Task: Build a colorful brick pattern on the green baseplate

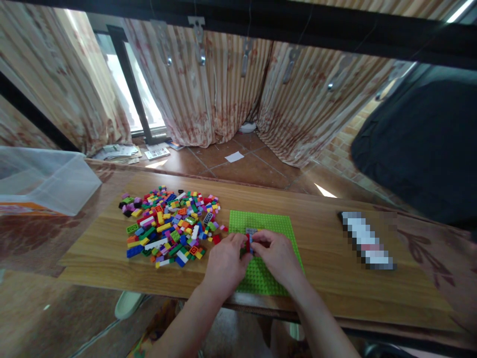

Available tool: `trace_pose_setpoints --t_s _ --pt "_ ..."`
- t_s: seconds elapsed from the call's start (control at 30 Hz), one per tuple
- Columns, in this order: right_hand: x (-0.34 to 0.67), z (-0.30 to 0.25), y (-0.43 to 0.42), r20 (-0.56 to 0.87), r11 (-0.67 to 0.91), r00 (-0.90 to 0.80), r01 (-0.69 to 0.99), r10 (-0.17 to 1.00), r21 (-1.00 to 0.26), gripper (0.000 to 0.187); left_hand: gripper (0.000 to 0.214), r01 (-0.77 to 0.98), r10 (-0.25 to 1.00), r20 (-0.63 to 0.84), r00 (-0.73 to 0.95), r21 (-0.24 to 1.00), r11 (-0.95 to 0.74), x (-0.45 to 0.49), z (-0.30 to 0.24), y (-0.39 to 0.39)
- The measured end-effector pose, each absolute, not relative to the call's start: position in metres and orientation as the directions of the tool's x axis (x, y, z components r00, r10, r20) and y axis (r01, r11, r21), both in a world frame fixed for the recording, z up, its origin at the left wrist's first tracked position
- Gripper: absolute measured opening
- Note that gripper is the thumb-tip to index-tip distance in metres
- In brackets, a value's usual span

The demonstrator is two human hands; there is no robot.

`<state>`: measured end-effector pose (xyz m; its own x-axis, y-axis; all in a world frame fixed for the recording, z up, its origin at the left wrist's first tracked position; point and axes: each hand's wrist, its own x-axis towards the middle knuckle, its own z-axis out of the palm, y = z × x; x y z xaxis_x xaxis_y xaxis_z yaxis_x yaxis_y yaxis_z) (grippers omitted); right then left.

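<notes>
A green studded baseplate (266,278) lies on the wooden table, with both my hands over its middle. Between my fingertips is a small red building brick (248,242), close against grey-blue bricks (251,231) on the plate. My left hand (228,256) is closed, its thumb and fingers pinching the red brick from the left. From the right, my right hand (278,253) is closed too, fingertips bent against the same small group of bricks. My fingers hide much of these bricks, so I cannot tell how they join. A bit of yellow shows behind the right fingers.
Left of the baseplate spreads a pile of loose multicoloured bricks (164,228). A clear plastic bin (48,181) stands at the far left. On the right of the wooden table (324,293) lies a dark-edged, pixelated object (368,243). Curtains (208,89) hang beyond.
</notes>
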<state>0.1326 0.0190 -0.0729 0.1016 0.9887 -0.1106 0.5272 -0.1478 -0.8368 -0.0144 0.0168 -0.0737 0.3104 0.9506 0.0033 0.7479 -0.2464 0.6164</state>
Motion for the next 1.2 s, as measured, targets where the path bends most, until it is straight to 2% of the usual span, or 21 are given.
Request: trace_pose_setpoints --t_s 0.13,0.37,0.63,0.9,1.2 --pt "0.132 -0.075 0.020 -0.115 -0.147 0.091 0.543 0.989 -0.827 0.011 0.016 0.778 0.955 -0.003 0.296 0.581 -0.239 -0.012 -0.073 0.016" --pt "0.132 -0.077 0.022 -0.149 -0.169 0.081 0.532 0.986 -0.830 0.010 0.012 0.767 0.953 0.018 0.303 0.589 -0.255 -0.015 -0.075 0.014" --pt "0.135 -0.076 0.023 -0.177 -0.201 0.095 0.496 0.980 -0.844 0.011 0.023 0.772 0.964 0.038 0.265 0.591 -0.235 -0.012 -0.076 0.012" --pt "0.135 -0.074 0.020 -0.150 -0.182 0.104 0.512 0.983 -0.840 0.014 0.022 0.739 0.939 0.135 0.317 0.585 -0.334 -0.012 -0.084 0.009" --pt "0.132 -0.077 0.020 -0.086 -0.116 0.082 0.525 0.993 -0.843 0.014 0.022 0.736 0.943 0.151 0.298 0.593 -0.328 -0.013 -0.088 0.010"
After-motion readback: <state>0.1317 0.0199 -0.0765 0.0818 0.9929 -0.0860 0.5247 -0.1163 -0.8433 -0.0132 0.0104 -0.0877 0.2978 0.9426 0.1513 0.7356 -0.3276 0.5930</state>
